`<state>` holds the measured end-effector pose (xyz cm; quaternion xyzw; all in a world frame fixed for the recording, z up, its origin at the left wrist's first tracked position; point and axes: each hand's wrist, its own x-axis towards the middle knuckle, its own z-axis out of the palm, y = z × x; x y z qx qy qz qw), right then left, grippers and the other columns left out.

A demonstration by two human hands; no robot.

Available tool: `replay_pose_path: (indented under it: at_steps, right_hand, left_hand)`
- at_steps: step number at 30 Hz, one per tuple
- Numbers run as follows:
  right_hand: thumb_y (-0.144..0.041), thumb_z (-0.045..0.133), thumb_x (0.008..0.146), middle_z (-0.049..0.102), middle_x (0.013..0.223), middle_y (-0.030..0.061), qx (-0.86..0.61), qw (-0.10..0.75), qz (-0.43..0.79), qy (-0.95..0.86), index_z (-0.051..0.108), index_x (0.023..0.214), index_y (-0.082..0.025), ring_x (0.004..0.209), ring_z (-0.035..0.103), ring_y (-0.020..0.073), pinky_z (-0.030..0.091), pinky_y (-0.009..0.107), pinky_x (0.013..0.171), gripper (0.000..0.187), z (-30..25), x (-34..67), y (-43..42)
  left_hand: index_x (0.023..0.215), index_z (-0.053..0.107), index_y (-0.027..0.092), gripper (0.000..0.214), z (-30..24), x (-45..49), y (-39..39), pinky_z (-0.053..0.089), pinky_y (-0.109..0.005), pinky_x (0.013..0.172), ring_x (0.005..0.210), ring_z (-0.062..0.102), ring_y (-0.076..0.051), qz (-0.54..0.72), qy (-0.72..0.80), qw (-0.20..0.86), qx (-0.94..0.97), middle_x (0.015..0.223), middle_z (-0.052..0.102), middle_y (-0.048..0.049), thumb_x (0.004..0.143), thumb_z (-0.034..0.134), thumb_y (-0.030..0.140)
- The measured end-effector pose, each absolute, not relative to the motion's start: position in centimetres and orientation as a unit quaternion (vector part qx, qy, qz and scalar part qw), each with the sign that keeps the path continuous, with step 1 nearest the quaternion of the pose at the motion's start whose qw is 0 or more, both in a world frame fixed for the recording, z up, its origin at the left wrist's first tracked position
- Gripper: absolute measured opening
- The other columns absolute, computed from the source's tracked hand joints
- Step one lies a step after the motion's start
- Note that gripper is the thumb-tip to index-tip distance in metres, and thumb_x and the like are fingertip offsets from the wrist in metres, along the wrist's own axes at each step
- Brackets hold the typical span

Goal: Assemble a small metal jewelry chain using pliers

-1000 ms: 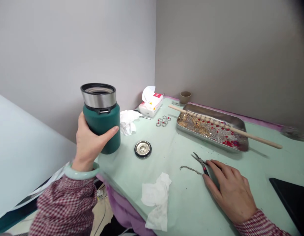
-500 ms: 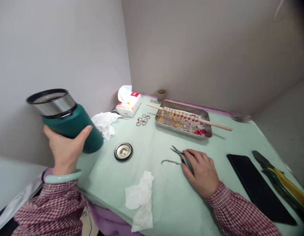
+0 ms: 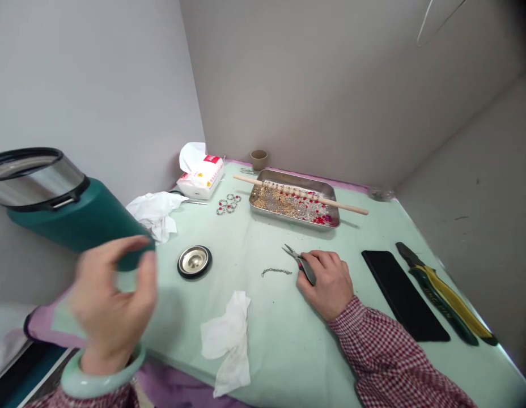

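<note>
My left hand [image 3: 114,289], a little blurred, is held in front of the green bottle [image 3: 105,218] with thumb and fingers apart and nothing between them. The bottle has a steel neck and an uncovered mouth, and it stands at the table's left side. My right hand [image 3: 329,280] rests on the table, its fingers round the dark handles of small needle-nose pliers [image 3: 306,271], whose jaws point to the far left. Just left of the pliers lies a short metal chain [image 3: 276,271]. Between the hands sits a round lid [image 3: 194,262], steel side up.
A metal tray [image 3: 293,221] of beads has a wooden stick [image 3: 352,209] across it. Small beaded rings [image 3: 229,204], a tissue pack [image 3: 201,180], a cup [image 3: 259,158] and crumpled tissues [image 3: 231,340] lie around. To the right are a black slab [image 3: 403,294] and large yellow-green pliers [image 3: 450,300].
My left hand has let go of the bottle and drawn back toward me. The bottle is now standing on its own. My right hand stays at the pliers; the view has shifted to the right.
</note>
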<state>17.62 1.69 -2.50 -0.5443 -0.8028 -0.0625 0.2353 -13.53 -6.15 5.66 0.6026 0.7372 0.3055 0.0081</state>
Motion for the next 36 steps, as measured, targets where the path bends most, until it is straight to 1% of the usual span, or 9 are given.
replay_pose_path:
  at_steps: [3,7,13,16,19,24,27,30,36]
  right_hand:
    - [-0.023,0.051,0.080,0.060,0.104,0.0108,-0.570,0.234,-0.076,-0.784,0.061,0.108,-0.015,0.098,0.047,0.0276,0.035,0.041,0.082,0.030,-2.5,17.7,1.8]
    - [-0.023,0.050,0.081,0.059,0.106,0.0109,-0.574,0.229,-0.067,-0.783,0.059,0.110,-0.016,0.099,0.047,0.0273,0.035,0.041,0.083,0.031,-2.5,17.8,1.8]
    - [-0.032,0.051,0.085,0.058,0.108,0.0117,-0.594,0.207,-0.051,-0.775,0.058,0.112,-0.015,0.100,0.047,0.0275,0.036,0.041,0.084,0.033,-2.5,17.9,1.9]
    - [-0.028,0.052,0.083,0.059,0.102,0.0109,-0.584,0.201,-0.040,-0.786,0.060,0.108,-0.016,0.096,0.049,0.0271,0.038,0.040,0.080,0.028,-2.5,18.0,2.0]
    - [-0.022,0.049,0.082,0.060,0.093,0.0103,-0.560,0.246,-0.002,-0.791,0.063,0.100,-0.016,0.091,0.051,0.0263,0.040,0.040,0.077,0.024,-2.3,18.0,2.0]
    - [-0.032,0.045,0.086,0.061,0.094,0.0106,-0.515,0.421,0.349,-0.660,0.062,0.098,-0.016,0.089,0.056,0.0238,0.045,0.038,0.080,0.026,-1.0,17.8,1.7]
    - [-0.039,0.043,0.086,0.061,0.098,0.0108,-0.436,0.431,0.657,-0.440,0.062,0.100,-0.018,0.090,0.058,0.0243,0.049,0.039,0.075,0.032,0.2,17.8,1.7]
    - [-0.038,0.043,0.084,0.060,0.099,0.0114,-0.361,0.411,0.770,-0.329,0.062,0.103,-0.016,0.091,0.059,0.0242,0.051,0.041,0.075,0.035,1.0,17.8,1.9]
    - [-0.035,0.050,0.082,0.060,0.088,0.0078,-0.522,0.372,0.465,-0.610,0.061,0.097,-0.016,0.079,0.057,0.0209,0.049,0.034,0.068,0.026,0.6,16.9,2.0]
  left_hand:
    - [0.093,0.057,0.023,0.013,6.1,-10.0,-4.7,0.049,-0.034,0.079,0.092,0.060,-0.019,0.350,0.631,0.069,0.689,0.097,0.064,-0.0034,0.086,0.047,0.027]
    - [0.099,0.058,0.020,0.018,5.1,-5.1,-2.3,0.048,-0.034,0.077,0.089,0.059,-0.021,0.197,0.537,0.157,0.805,0.096,0.062,-0.0070,0.088,0.046,0.026]
    - [0.087,0.057,0.016,0.008,2.2,-0.4,0.6,0.046,-0.038,0.070,0.084,0.055,-0.025,0.054,0.499,0.071,0.862,0.093,0.057,-0.0110,0.083,0.050,0.019]
    - [0.084,0.053,0.016,0.011,1.2,-0.1,1.4,0.043,-0.036,0.069,0.081,0.055,-0.023,0.087,0.527,0.082,0.841,0.089,0.057,-0.0094,0.086,0.042,0.014]
    - [0.083,0.047,0.018,0.009,1.1,-0.5,1.9,0.041,-0.031,0.066,0.073,0.055,-0.019,0.197,0.565,0.223,0.769,0.079,0.060,-0.0052,0.088,0.039,0.018]
    - [0.091,0.043,0.018,0.010,1.7,-1.1,2.5,0.034,-0.023,0.051,0.048,0.043,-0.009,0.337,0.494,0.557,0.577,0.060,0.051,0.0046,0.088,0.038,0.026]
    - [0.098,0.047,0.014,0.018,1.6,-1.2,2.7,0.030,-0.021,0.047,0.046,0.037,-0.007,0.363,0.453,0.658,0.479,0.058,0.044,0.0060,0.086,0.042,0.026]
    - [0.091,0.049,0.014,0.014,1.4,-1.4,2.8,0.031,-0.021,0.046,0.045,0.037,-0.006,0.384,0.423,0.711,0.410,0.062,0.048,0.0037,0.082,0.045,0.024]
    - [0.083,0.045,0.018,0.005,1.8,-1.4,2.9,0.017,-0.020,0.040,0.041,0.025,-0.006,0.399,0.474,0.689,0.377,0.055,0.037,0.0075,0.080,0.043,0.021]
